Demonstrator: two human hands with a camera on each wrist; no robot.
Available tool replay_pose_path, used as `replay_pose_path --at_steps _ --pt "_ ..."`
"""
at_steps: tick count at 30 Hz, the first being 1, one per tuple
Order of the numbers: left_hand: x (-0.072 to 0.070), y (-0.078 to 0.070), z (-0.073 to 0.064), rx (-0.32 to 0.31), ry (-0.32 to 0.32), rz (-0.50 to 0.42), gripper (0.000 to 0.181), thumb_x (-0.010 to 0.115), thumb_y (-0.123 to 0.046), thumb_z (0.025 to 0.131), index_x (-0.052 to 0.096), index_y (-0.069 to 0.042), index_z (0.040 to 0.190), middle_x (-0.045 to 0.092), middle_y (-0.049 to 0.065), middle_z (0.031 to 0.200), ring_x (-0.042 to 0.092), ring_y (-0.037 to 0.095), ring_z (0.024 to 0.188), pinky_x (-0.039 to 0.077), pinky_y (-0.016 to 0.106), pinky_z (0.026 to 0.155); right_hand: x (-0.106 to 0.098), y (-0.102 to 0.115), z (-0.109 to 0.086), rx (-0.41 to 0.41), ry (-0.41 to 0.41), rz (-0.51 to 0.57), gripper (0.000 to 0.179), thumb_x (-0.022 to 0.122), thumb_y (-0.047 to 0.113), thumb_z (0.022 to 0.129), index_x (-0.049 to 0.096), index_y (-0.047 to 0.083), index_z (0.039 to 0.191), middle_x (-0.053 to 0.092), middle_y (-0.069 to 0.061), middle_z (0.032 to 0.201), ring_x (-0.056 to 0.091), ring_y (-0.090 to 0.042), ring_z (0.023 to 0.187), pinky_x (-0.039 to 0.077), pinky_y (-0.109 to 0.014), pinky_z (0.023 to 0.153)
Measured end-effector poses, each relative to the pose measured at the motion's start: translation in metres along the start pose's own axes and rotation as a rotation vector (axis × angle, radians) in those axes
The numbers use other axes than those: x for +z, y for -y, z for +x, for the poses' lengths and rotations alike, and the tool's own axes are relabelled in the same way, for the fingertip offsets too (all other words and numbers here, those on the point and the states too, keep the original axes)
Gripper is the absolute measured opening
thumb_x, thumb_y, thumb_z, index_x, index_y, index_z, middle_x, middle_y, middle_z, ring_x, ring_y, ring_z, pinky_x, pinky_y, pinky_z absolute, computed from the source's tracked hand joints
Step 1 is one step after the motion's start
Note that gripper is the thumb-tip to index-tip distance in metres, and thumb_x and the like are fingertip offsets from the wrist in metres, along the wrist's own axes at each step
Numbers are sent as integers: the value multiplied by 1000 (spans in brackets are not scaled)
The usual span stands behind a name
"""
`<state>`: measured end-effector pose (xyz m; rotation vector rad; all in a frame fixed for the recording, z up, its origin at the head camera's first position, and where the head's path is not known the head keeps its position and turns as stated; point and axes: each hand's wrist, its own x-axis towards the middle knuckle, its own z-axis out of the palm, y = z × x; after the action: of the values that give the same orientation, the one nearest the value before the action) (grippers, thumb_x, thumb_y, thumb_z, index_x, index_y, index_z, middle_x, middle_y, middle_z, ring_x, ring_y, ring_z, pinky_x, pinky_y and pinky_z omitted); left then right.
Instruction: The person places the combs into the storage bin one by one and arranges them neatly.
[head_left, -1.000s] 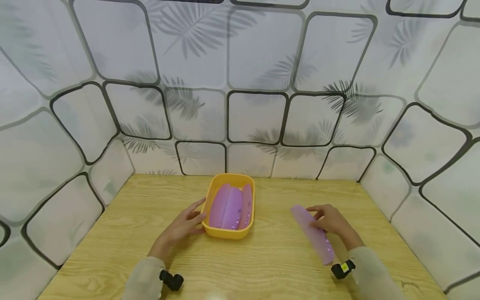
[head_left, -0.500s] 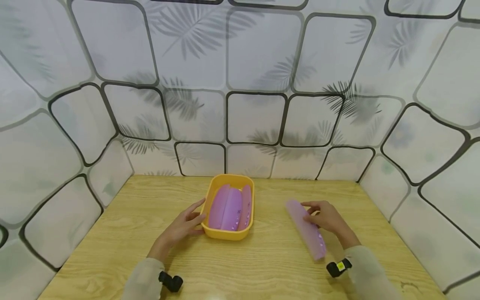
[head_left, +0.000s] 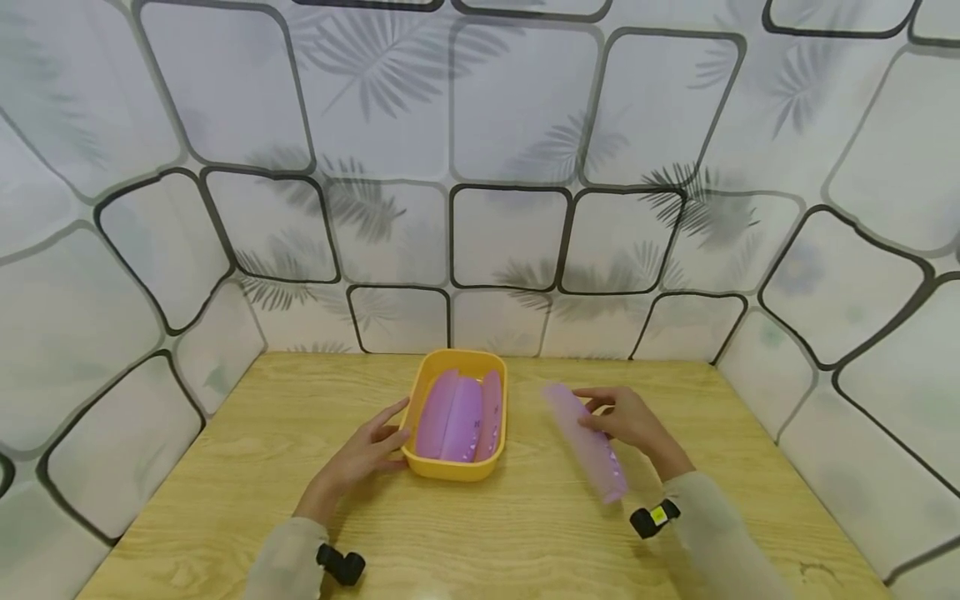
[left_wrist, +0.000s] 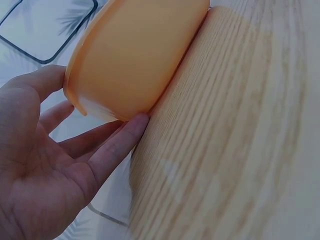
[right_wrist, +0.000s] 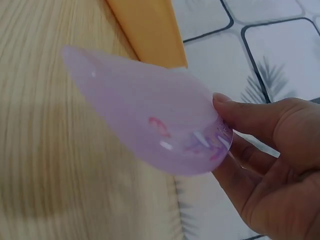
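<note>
My right hand [head_left: 628, 418] pinches a folded, translucent purple plastic sheet [head_left: 585, 442] by its right edge, thumb on one side and fingers on the other. In the right wrist view the sheet [right_wrist: 145, 110] curves over on itself like a teardrop and bears small pink and purple prints. It is held just right of a yellow plastic basket [head_left: 453, 472]. Inside the basket lie several similar purple folded sheets [head_left: 461, 417]. Against the basket's left side rests my left hand [head_left: 367, 446]; the left wrist view has its extended fingers touching the rim and lower wall [left_wrist: 135, 55].
A light wood-grain table [head_left: 487, 550] carries the basket near its back edge. Pale cloth walls [head_left: 510, 233] printed with dark outlines and leaves enclose the table at the back and both sides. Dark cameras [head_left: 341, 564] are strapped at both wrists.
My right hand has moved left and slightly away from me with the purple plastic sheet, closer to the basket. The left hand and basket have stayed in place.
</note>
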<state>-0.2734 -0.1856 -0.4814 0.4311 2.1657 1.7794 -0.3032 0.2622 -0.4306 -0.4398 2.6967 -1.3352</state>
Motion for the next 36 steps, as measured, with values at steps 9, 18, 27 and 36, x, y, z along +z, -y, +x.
replay_pose_path --at_steps 9,18,27,36 --pt "-1 2 1 -9 -1 -23 69 53 -29 109 18 -15 167 39 38 154 53 46 138 59 50 101 17 25 20 -28 14 33 48 75 10 94 63 0 140 72 -20 104 63 -8 66 58 -26 57" --pt "-2 2 1 -6 4 -29 69 53 -27 109 18 -15 167 40 38 154 53 46 137 59 50 100 37 48 39 -80 -8 18 45 76 8 93 66 1 136 73 -19 99 61 -7 61 56 -24 56" --pt "-3 2 0 13 24 -37 71 53 -28 109 16 -14 167 39 40 154 53 46 137 59 50 101 59 64 61 -77 -52 116 46 76 7 92 66 2 136 73 -21 102 64 -7 63 58 -24 57" --pt "-3 2 0 2 9 -29 70 53 -29 109 17 -15 167 36 40 156 52 47 138 59 49 101 81 81 78 -5 -125 193 46 77 6 91 67 4 136 73 -21 107 68 -11 70 63 -27 59"
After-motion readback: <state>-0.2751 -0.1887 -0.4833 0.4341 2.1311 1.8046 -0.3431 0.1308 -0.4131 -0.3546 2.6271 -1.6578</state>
